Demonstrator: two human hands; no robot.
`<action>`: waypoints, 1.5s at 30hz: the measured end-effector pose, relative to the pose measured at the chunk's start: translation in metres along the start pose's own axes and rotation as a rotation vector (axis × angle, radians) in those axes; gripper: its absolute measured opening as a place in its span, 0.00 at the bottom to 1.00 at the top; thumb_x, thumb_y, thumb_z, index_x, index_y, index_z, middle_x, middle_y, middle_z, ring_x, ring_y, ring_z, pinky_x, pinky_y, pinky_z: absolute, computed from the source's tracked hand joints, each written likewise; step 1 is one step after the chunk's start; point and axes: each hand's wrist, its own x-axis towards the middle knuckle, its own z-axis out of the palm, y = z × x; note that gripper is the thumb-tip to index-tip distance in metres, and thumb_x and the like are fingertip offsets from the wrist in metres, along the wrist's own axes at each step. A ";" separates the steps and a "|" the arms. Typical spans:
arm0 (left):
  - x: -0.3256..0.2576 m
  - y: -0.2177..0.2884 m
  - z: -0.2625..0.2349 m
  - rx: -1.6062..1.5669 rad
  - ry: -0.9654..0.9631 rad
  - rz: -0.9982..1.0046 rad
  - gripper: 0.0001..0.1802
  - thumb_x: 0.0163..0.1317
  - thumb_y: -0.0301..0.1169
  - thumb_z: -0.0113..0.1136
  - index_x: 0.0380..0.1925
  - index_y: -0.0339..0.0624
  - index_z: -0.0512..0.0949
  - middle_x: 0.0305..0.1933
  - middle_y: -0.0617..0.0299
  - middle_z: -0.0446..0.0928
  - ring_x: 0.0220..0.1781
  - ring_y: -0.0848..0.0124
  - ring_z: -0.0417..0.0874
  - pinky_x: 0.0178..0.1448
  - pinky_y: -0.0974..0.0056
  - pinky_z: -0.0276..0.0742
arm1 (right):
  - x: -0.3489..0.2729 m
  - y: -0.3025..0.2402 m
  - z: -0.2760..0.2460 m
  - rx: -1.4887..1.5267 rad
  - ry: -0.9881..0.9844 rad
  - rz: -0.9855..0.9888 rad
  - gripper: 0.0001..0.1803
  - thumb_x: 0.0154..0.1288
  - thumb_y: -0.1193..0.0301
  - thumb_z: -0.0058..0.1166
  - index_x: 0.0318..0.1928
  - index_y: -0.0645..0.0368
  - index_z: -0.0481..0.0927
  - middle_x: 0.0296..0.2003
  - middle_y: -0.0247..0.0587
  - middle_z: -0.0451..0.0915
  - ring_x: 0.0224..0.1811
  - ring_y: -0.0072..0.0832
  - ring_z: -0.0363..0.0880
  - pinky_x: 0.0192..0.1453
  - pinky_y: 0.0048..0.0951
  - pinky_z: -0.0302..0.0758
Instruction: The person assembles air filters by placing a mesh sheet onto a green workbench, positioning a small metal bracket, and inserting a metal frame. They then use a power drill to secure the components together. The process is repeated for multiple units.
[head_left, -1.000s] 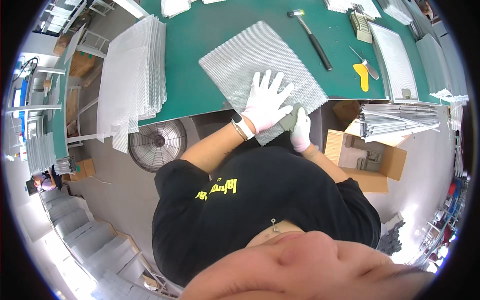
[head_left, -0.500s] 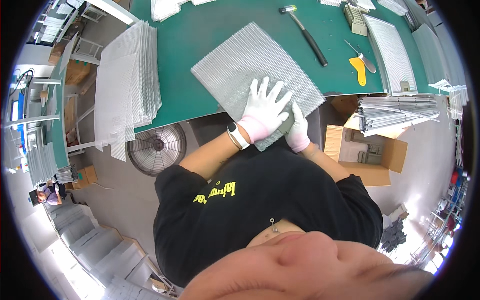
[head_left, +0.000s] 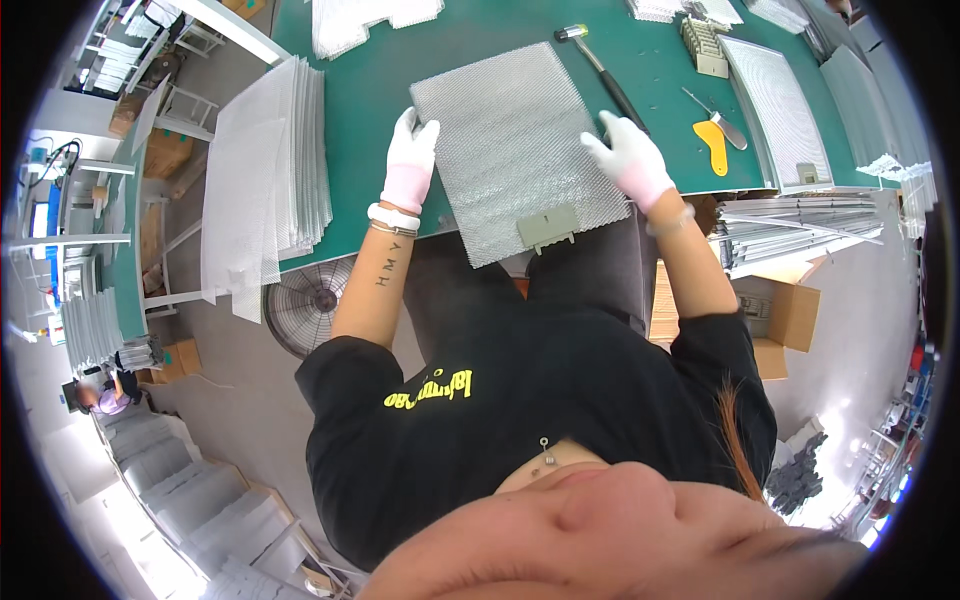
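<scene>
A silver wire-mesh sheet (head_left: 515,140) lies on the green table, its near edge jutting past the table's front edge over my lap. A grey-beige plastic piece (head_left: 547,229) with small prongs sits at that near edge. My left hand (head_left: 410,160), in a white glove with pink cuff, is beside the sheet's left edge, fingers apart and holding nothing. My right hand (head_left: 632,158), gloved alike, hovers at the right edge with thumb and fingers spread. Whether its fingertips touch the mesh I cannot tell.
A mallet (head_left: 612,80) lies right of the sheet, near a yellow-handled tool (head_left: 711,145) and a screwdriver (head_left: 733,134). Mesh stacks (head_left: 265,165) stand at left; plastic pieces (head_left: 705,48) at back right. Below are a floor fan (head_left: 305,305) and an open carton (head_left: 795,315).
The mesh sheet has turned and now lies straighter before me. Both hands have come off its near corner and moved apart to its two sides, uncovering the plastic piece.
</scene>
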 end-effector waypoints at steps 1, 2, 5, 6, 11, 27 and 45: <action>0.005 0.000 0.000 -0.064 -0.015 -0.067 0.33 0.72 0.32 0.56 0.70 0.25 0.57 0.69 0.45 0.69 0.71 0.59 0.70 0.71 0.58 0.69 | 0.005 -0.002 0.003 -0.071 -0.035 -0.003 0.31 0.68 0.50 0.55 0.56 0.66 0.76 0.43 0.57 0.80 0.45 0.48 0.81 0.51 0.45 0.77; 0.009 0.000 -0.001 -0.180 -0.021 -0.113 0.34 0.72 0.32 0.56 0.71 0.25 0.57 0.70 0.45 0.68 0.71 0.60 0.70 0.71 0.59 0.69 | 0.009 -0.006 0.007 -0.143 -0.070 -0.005 0.32 0.67 0.48 0.55 0.56 0.66 0.77 0.42 0.57 0.79 0.46 0.49 0.81 0.52 0.46 0.77; 0.026 -0.009 -0.018 -0.444 -0.147 -0.161 0.35 0.71 0.33 0.57 0.71 0.27 0.56 0.70 0.46 0.66 0.70 0.61 0.70 0.71 0.60 0.69 | 0.011 -0.003 0.011 -0.188 -0.054 -0.013 0.34 0.66 0.47 0.55 0.59 0.64 0.76 0.41 0.53 0.78 0.46 0.50 0.81 0.53 0.45 0.77; 0.039 -0.035 -0.039 -0.478 -0.252 -0.108 0.35 0.71 0.33 0.57 0.71 0.27 0.57 0.70 0.47 0.66 0.69 0.61 0.71 0.72 0.60 0.69 | 0.008 -0.004 0.008 -0.190 -0.035 -0.030 0.34 0.66 0.48 0.56 0.59 0.64 0.76 0.41 0.53 0.78 0.46 0.49 0.80 0.53 0.44 0.77; 0.006 -0.008 0.014 0.256 0.092 0.228 0.32 0.66 0.31 0.60 0.68 0.32 0.64 0.65 0.46 0.70 0.67 0.55 0.71 0.72 0.55 0.67 | -0.039 0.027 -0.007 -0.040 0.256 0.036 0.29 0.65 0.57 0.60 0.60 0.63 0.77 0.45 0.50 0.80 0.47 0.47 0.80 0.53 0.43 0.77; -0.069 0.055 0.061 0.970 -0.535 0.864 0.29 0.56 0.35 0.65 0.58 0.38 0.75 0.65 0.47 0.72 0.68 0.42 0.67 0.72 0.44 0.62 | -0.260 0.334 -0.027 -0.146 0.440 1.248 0.42 0.61 0.36 0.57 0.40 0.73 0.85 0.38 0.61 0.85 0.46 0.52 0.84 0.56 0.43 0.76; -0.156 -0.017 0.129 -0.436 -0.603 0.144 0.23 0.76 0.40 0.52 0.60 0.31 0.71 0.60 0.48 0.77 0.64 0.56 0.78 0.72 0.54 0.70 | -0.152 0.034 0.005 1.843 0.190 0.514 0.07 0.70 0.66 0.52 0.36 0.55 0.74 0.32 0.33 0.76 0.34 0.27 0.75 0.39 0.32 0.76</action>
